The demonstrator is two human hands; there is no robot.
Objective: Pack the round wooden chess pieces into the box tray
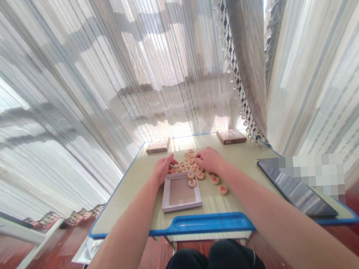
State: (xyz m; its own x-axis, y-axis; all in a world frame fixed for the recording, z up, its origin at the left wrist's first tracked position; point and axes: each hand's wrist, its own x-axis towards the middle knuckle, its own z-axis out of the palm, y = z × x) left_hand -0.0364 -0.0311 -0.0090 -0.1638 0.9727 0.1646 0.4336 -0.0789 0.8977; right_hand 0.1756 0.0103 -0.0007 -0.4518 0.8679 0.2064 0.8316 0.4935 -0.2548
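A heap of round wooden chess pieces (pixel 190 161) with red and dark marks lies in the middle of a pale table (pixel 131 195). My left hand (pixel 162 168) rests on the left side of the heap, fingers curled over some pieces. My right hand (pixel 208 159) lies palm down on the right side, fingers bent onto the pieces. Whether either hand grips a piece is hidden. In front of the heap lies a shallow white box tray (pixel 180 192) with one piece (pixel 192 183) at its far right corner. A few loose pieces (pixel 222 189) lie to the right.
Two flat brown boxes (pixel 158 145) (pixel 231 135) lie at the table's far edge. A dark tablet (pixel 297 190) lies at the right. The table has a blue rim with a blue groove (pixel 204 223) at the near edge. Sheer curtains (pixel 162 70) hang behind.
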